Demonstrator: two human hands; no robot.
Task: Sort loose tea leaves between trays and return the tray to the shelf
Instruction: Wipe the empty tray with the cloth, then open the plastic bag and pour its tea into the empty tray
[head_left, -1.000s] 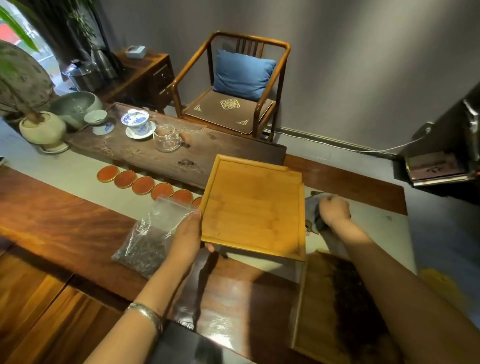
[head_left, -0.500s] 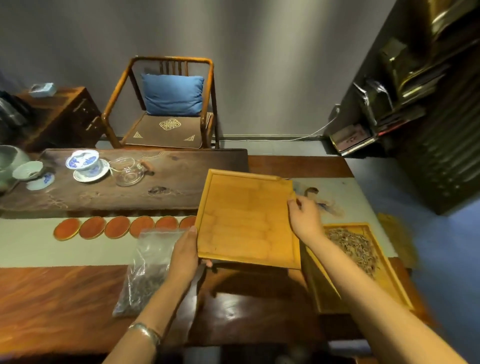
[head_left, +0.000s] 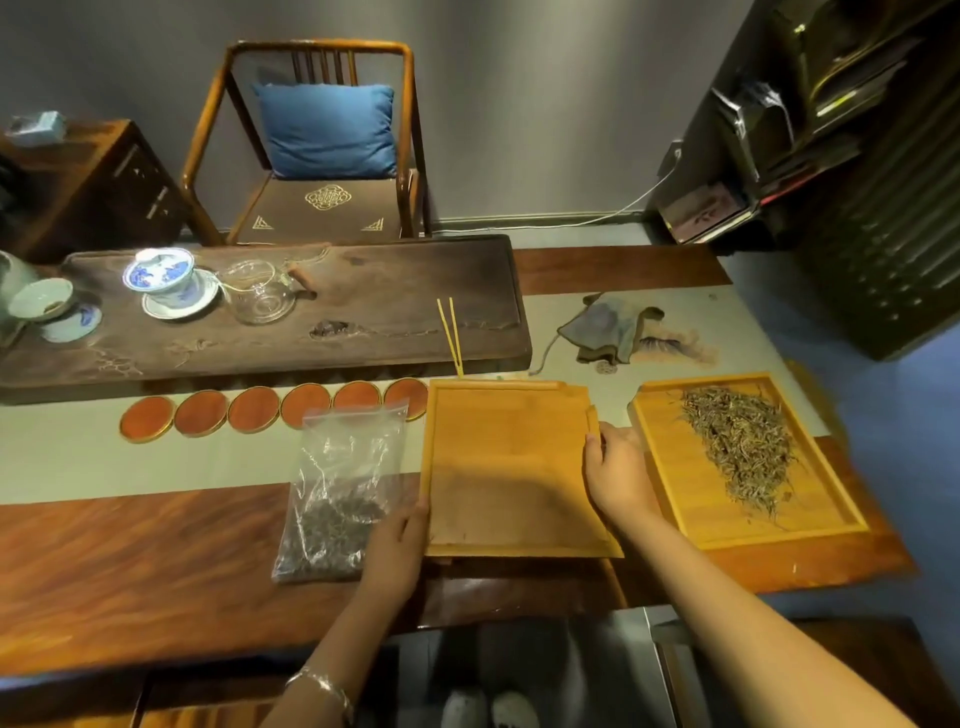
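Note:
An empty bamboo tray (head_left: 509, 457) lies flat on the table in front of me. My left hand (head_left: 397, 540) grips its near-left edge. My right hand (head_left: 618, 473) holds its right rim. Beside it on the right sits a second bamboo tray (head_left: 836, 514) with a heap of loose tea leaves (head_left: 740, 447) in it. A clear plastic bag of dark tea leaves (head_left: 337, 499) lies to the left of the empty tray, touching my left hand. The dark shelf (head_left: 852, 156) stands at the far right.
Several round orange coasters (head_left: 254, 415) line up behind the bag. A dark wooden tea board (head_left: 363, 317) carries a blue-and-white lidded cup (head_left: 166, 280), a glass pitcher (head_left: 260, 296) and thin yellow sticks (head_left: 451, 332). A folded cloth (head_left: 602, 327) lies behind the trays. A chair (head_left: 322, 145) stands beyond.
The empty tray came down from a tilted, raised hold to lie flat on the table. My right hand slid along its right rim. The view swung right, showing the tea-leaf tray fully.

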